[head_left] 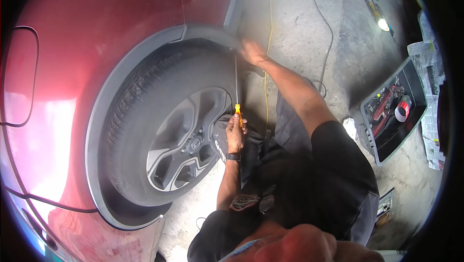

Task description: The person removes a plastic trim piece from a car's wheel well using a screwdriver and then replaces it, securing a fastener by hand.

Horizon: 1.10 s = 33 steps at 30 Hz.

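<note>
My left hand (235, 136) is wrapped around the yellow handle of a long screwdriver (238, 109). Its thin shaft points away from me, up to the front end of the grey wheel arch trim (210, 32) on a red car. Against that same end of the trim is my right hand (253, 53). Its fingers are blurred and partly hidden, so their grip does not show. Just left of the screwdriver stands the car's wheel (193, 144), with a black tyre (130, 131) and a grey and black alloy rim. The contact at the screwdriver's tip is unclear.
A dark bin (418, 99) with red tools and a roll inside sits on the concrete floor to the right. Beyond it lie newspaper sheets (430, 110). A lit work lamp (382, 23) trails a dark cable (330, 35); a yellow cord (270, 25) runs near my right arm.
</note>
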Available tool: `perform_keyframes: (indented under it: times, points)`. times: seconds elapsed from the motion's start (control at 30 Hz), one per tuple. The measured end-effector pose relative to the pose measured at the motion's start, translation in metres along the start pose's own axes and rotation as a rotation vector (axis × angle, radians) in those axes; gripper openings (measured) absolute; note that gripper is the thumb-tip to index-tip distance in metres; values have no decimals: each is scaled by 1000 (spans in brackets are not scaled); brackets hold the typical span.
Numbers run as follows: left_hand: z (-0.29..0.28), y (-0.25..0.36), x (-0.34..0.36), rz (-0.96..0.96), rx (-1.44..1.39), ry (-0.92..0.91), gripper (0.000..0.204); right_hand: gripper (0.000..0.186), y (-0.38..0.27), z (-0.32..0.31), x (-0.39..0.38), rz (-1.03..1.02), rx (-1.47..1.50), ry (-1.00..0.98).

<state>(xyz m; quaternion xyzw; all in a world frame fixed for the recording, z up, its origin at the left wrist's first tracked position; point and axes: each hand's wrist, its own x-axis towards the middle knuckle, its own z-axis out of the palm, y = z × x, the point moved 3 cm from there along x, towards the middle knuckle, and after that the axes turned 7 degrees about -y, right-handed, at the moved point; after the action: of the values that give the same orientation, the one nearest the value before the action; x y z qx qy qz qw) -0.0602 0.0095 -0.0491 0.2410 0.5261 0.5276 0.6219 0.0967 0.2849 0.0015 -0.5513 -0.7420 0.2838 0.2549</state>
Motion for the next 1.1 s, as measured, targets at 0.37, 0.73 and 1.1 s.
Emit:
perform_keyframes:
  times: [0.37, 0.73, 1.1]
  points:
    - [10, 8, 8, 97, 53, 55, 19, 33, -1, -3, -1, 7, 2, -33]
    - [10, 3, 14, 93, 46, 73, 18, 33, -6, -8, -5, 41, -6, -54]
    - [8, 2, 15, 113, 44, 63, 18, 34, -4, -5, -3, 29, -1, -41]
